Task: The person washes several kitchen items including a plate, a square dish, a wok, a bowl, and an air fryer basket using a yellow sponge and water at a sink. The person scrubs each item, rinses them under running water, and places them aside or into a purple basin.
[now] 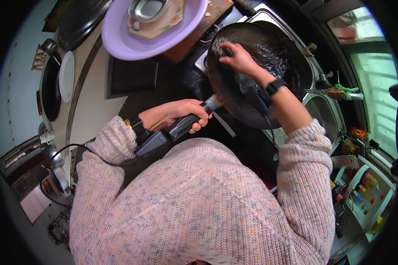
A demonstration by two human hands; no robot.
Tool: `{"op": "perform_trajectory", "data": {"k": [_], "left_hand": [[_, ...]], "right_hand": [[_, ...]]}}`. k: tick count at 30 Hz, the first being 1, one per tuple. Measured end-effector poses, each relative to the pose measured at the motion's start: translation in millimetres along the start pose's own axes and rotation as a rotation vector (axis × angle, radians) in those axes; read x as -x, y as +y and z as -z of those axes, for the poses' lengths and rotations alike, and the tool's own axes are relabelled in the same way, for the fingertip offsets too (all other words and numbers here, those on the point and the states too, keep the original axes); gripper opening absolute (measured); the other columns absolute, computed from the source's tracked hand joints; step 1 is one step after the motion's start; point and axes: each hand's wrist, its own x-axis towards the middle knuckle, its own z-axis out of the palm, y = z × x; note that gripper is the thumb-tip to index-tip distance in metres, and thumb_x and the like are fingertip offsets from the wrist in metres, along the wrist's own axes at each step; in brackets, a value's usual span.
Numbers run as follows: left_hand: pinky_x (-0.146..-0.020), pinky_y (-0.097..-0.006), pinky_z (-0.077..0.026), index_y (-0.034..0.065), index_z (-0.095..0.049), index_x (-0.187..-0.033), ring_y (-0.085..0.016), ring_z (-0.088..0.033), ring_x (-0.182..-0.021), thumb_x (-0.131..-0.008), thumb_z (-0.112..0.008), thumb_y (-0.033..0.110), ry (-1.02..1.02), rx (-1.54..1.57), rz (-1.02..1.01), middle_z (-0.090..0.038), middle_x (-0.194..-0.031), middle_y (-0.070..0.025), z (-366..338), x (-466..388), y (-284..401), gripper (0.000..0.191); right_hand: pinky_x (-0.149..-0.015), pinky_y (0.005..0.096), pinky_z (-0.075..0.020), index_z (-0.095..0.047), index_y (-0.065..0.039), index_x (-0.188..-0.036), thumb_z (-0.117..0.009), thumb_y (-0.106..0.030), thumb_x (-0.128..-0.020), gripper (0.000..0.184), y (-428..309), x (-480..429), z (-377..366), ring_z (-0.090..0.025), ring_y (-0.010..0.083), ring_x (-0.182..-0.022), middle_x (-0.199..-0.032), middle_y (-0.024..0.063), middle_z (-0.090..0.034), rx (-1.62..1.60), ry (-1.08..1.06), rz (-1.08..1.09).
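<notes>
My left hand (185,112) is wrapped around the black handle (182,127) of a large dark wok (232,109). The wok is tilted over the steel sink (321,109), and water glistens on its inner surface. My right hand (238,59) reaches inside the wok, near its far left wall, with the fingers bent and the thumb apart. A wiry, shiny patch (223,49) shows by those fingertips; whether it is a scouring pad or wet glare is unclear. Both wrists wear dark bands with devices, and a cable runs from each.
A lilac basin (119,43) holding a metal bowl (149,9) and a flowered board (161,28) stands at the upper left. The faucet (348,94), tied with green string, juts over the sink. Bottles (368,185) fill a rack at right; a white plate (66,76) sits at left.
</notes>
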Motion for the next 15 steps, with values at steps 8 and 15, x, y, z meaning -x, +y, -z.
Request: {"op": "perform_trajectory", "data": {"k": [8,15], "left_hand": [[-0.043,-0.0239,-0.042,-0.0018,-0.044,-0.097,-0.010,-0.048,-0.049,-0.083,-0.050,0.007,-0.033,0.011,-0.025,-0.049,-0.066,-0.0049,7,2,-1,0.017],[-0.044,-0.0221,-0.043,-0.0020,-0.048,-0.092,-0.009,-0.051,-0.053,-0.083,-0.053,0.008,0.007,0.024,-0.028,-0.053,-0.067,-0.0035,4,3,2,0.014]], "right_hand": [[-0.090,0.0391,-0.0439,-0.057,-0.018,-0.113,-0.064,-0.008,-0.070,0.044,17,110,69,-0.048,0.0331,-0.110,-0.113,0.0155,-0.052,0.503,-0.823,-0.230],[-0.092,0.0393,-0.0418,-0.053,-0.015,-0.118,-0.069,-0.014,-0.071,0.050,67,43,39,-0.049,0.0352,-0.108,-0.117,0.0167,-0.051,0.520,-0.174,-0.363]]}}
